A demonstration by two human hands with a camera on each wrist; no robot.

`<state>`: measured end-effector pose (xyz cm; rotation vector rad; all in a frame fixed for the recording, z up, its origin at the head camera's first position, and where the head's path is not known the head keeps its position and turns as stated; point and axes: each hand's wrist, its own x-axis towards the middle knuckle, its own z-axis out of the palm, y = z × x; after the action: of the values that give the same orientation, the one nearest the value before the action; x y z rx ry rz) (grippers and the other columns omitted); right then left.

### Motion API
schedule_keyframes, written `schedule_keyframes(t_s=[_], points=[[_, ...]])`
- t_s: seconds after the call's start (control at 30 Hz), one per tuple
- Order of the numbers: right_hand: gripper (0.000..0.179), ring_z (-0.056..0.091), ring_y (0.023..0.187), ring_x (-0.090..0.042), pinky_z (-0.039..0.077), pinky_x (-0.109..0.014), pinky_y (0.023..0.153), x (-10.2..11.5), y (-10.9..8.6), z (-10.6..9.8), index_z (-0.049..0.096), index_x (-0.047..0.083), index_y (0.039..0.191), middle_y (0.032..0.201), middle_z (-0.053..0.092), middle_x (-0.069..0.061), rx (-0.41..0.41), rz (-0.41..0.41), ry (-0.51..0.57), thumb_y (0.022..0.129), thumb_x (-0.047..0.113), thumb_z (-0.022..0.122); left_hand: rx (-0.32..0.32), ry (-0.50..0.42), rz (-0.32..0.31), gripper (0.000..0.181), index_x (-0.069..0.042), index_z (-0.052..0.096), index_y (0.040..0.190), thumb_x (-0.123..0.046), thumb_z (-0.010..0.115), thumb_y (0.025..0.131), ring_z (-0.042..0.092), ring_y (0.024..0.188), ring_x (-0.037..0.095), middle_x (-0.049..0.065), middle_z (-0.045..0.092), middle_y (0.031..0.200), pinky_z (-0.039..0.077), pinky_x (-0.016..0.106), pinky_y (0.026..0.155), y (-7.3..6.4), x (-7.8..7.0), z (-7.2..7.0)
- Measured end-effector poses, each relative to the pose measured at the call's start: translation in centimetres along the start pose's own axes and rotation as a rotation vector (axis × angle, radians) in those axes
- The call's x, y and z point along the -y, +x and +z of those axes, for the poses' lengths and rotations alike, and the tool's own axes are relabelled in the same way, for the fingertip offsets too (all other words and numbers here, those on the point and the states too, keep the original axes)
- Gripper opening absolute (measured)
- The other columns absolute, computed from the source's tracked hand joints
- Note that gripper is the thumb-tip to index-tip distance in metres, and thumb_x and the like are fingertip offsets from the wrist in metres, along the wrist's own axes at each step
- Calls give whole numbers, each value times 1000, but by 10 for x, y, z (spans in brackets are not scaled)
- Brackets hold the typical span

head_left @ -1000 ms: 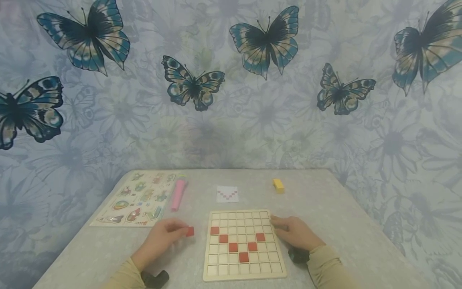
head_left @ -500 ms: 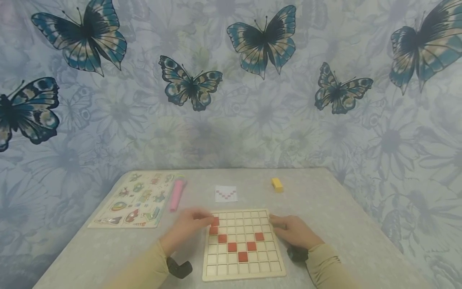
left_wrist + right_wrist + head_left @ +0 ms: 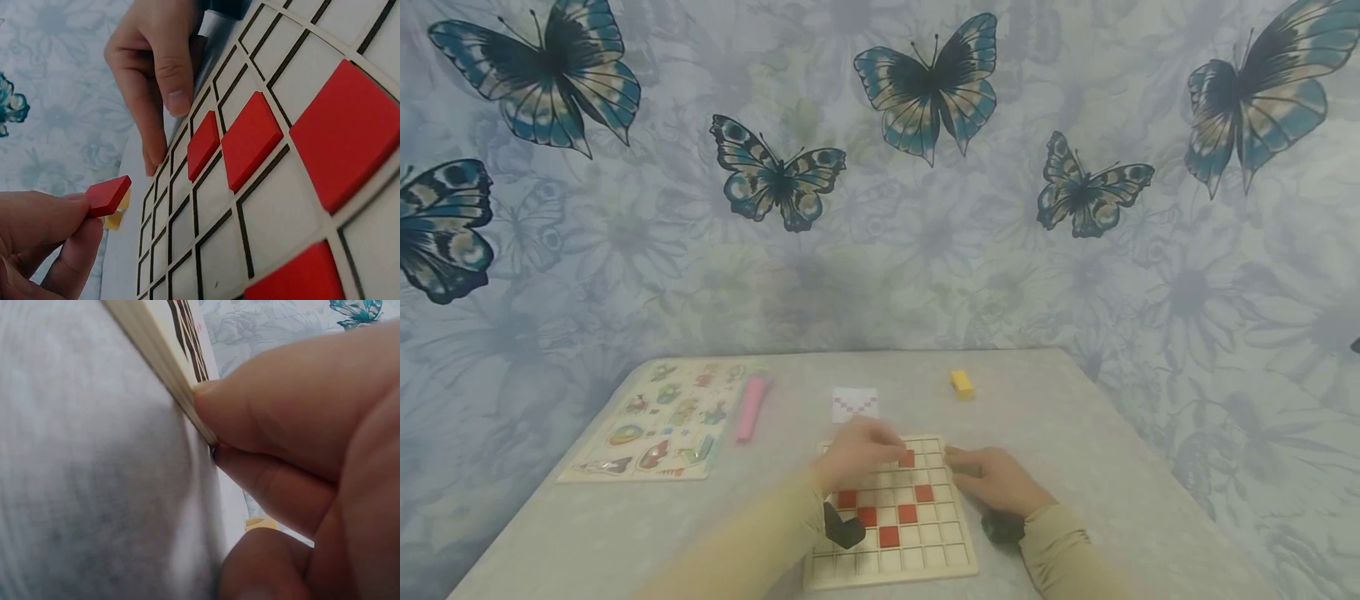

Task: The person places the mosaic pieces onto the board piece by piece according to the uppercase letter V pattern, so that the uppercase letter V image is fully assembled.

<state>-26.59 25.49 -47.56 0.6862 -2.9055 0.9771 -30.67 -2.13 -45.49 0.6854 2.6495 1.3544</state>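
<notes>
My left hand reaches over the far part of a pale wooden grid board. Between its thumb and fingers it pinches a red square tile, raised above the board in the left wrist view. Several red tiles lie in the board's cells, forming a V. The left forearm and hand hide the board's left side. At the board's right edge is my right hand, its thumb and forefinger touching the rim near the far corner with fingers stretched forward.
A white card printed with a V of pink squares lies beyond the board. A yellow block sits at the back right. To the left are a pink tube and a picture puzzle board.
My left hand, with a red tile, first moved right to the board's upper left corner, then on across its far rows. The right hand stays at the right edge. The head view has turned slightly right.
</notes>
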Motion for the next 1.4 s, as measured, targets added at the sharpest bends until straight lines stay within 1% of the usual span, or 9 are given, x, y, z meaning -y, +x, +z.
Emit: schedule_keyframes(t_s=[0.1, 0.23, 0.4, 0.57, 0.77, 1.0, 1.13, 1.27, 1.4], points=[[36, 56, 135, -33, 44, -53, 110, 2, 0, 1, 69, 12, 133, 144, 62, -6, -1, -10, 1, 98, 22, 66, -2, 53, -9, 4, -29, 80, 82, -33, 80, 83, 64, 85, 9, -14, 72, 87, 53, 36, 79, 10, 5, 13], [36, 57, 134, -32, 45, -52, 109, 2, 2, 2, 69, 14, 134, 144, 62, -4, 1, 0, 2, 99, 23, 66, 2, 47, -12, 4, -26, 80, 82, -30, 79, 84, 64, 84, 9, -14, 72, 87, 54, 36, 80, 19, 5, 29], [36, 57, 134, -33, 46, -53, 109, 2, 4, 2, 69, 15, 134, 144, 62, -4, 8, -28, 9, 99, 23, 66, 24, 12, -24, 4, -21, 80, 81, -24, 79, 81, 64, 79, 11, -12, 72, 81, 54, 35, 75, 22, -1, 43], [35, 58, 133, -34, 47, -53, 107, 0, 4, 2, 69, 14, 134, 144, 62, -6, 12, -51, 15, 100, 24, 65, 37, 34, -42, 3, -21, 79, 82, -22, 77, 82, 62, 71, 11, -12, 70, 78, 52, 31, 67, 22, -5, 53], [36, 58, 132, -36, 47, -55, 106, 0, 7, 2, 69, 13, 134, 145, 61, -8, 19, -71, 20, 101, 26, 65, 46, 77, -64, 5, -23, 78, 86, -22, 74, 85, 60, 69, 12, -13, 69, 79, 51, 33, 66, 16, -11, 52], [35, 58, 133, -34, 47, -53, 107, 1, 9, 3, 69, 14, 134, 144, 61, -8, 19, -74, 17, 101, 24, 65, 57, 155, -50, 4, -21, 78, 86, -21, 74, 85, 59, 63, 10, -13, 67, 74, 49, 30, 60, 13, -17, 48], [36, 57, 134, -34, 47, -53, 107, 1, 10, 3, 68, 14, 135, 144, 61, -6, 23, -67, 5, 101, 25, 65, 43, 272, -14, 6, -22, 79, 88, -24, 74, 88, 60, 61, 8, -13, 69, 76, 51, 29, 60, 14, -17, 50], [36, 58, 132, -35, 48, -53, 106, -2, 9, 4, 68, 14, 135, 144, 62, -7, 20, -65, 9, 101, 26, 65, 6, 368, 21, 9, -24, 80, 95, -28, 74, 90, 66, 74, 5, -13, 75, 89, 55, 30, 69, 10, -21, 54], [36, 59, 132, -34, 47, -53, 107, -4, 7, 7, 69, 18, 134, 143, 63, -7, 11, -52, 19, 100, 28, 66, -36, 295, 24, 17, -21, 78, 104, -32, 73, 92, 68, 85, 9, -8, 76, 98, 55, 33, 74, -8, -32, 49]])
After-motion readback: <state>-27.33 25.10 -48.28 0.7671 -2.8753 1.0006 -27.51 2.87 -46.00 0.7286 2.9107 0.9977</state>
